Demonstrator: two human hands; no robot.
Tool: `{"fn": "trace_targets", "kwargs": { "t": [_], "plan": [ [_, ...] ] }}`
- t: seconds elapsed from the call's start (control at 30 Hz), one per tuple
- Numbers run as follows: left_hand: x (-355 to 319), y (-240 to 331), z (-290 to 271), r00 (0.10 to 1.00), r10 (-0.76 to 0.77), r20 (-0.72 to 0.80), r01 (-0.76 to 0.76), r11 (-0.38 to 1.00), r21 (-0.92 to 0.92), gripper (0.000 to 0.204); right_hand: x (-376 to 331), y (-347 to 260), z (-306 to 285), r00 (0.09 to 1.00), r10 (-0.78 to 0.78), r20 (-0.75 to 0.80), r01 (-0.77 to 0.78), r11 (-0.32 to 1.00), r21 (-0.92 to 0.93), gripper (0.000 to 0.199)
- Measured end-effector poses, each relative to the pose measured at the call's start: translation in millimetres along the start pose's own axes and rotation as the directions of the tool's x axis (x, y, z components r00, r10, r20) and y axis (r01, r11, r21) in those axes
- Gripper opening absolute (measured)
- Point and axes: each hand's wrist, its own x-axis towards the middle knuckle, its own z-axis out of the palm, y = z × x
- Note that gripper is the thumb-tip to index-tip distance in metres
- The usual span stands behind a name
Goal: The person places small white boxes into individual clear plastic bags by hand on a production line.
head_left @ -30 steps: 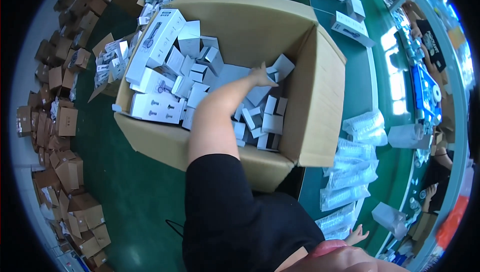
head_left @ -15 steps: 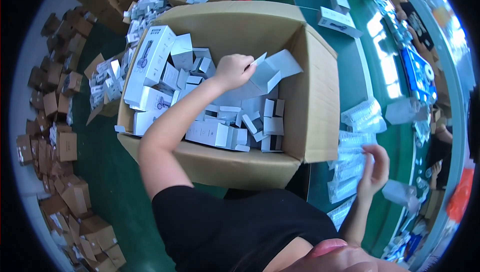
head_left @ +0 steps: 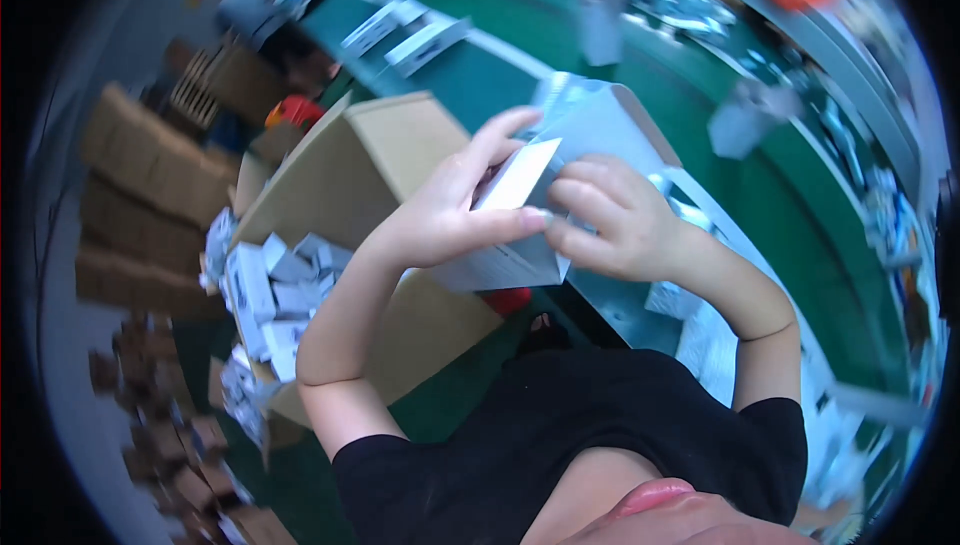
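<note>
A white folding box (head_left: 512,267) is up in front of me between both hands, its end open and a large flap standing out toward the bench. My left hand (head_left: 452,200) grips it from the left, thumb along the near side and fingers at the far side. Curled fingers of my right hand (head_left: 622,220) are at the opening, by a bright inner flap (head_left: 522,173). Whatever those fingers pinch is hidden. Behind and left of the box is a big brown carton (head_left: 440,315) with many white boxes (head_left: 265,290) inside.
A green workbench (head_left: 500,75) runs along the right, bearing clear bubble bags (head_left: 710,335) and white boxes (head_left: 428,45). Brown cartons (head_left: 150,195) are stacked at the left, with more on the floor. Another person (head_left: 262,25) is at the far left.
My view has swung to the right. The left hand has lifted a white box out of the carton to over its right edge, and the right hand has come from the bubble bags to it.
</note>
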Motion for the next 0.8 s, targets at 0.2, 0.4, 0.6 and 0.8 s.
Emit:
{"fn": "trace_targets", "kwargs": {
  "t": [0.2, 0.4, 0.6, 0.8],
  "plan": [
    [77, 40, 126, 0.897, -0.200, 0.394, -0.110, 0.763, 0.637, 0.051, -155, -12, -44, 0.875, 0.473, 0.103, -0.484, 0.860, 0.161, 0.036],
    [56, 88, 270, 0.429, -0.242, 0.870, -0.870, 0.149, 0.470, 0.063, -226, -49, -29, -0.028, 0.859, 0.512, -0.103, -0.512, 0.853, 0.049],
    [42, 105, 289, 0.338, -0.199, 0.920, -0.940, -0.034, 0.338, 0.073, -220, -67, -36, -0.182, 0.758, 0.626, 0.319, -0.556, 0.767, 0.043],
    [69, 77, 200, 0.767, -0.048, 0.640, -0.484, 0.611, 0.626, 0.058, -292, -66, -33, -0.240, 0.943, 0.230, 0.153, -0.198, 0.968, 0.030]
  ]
}}
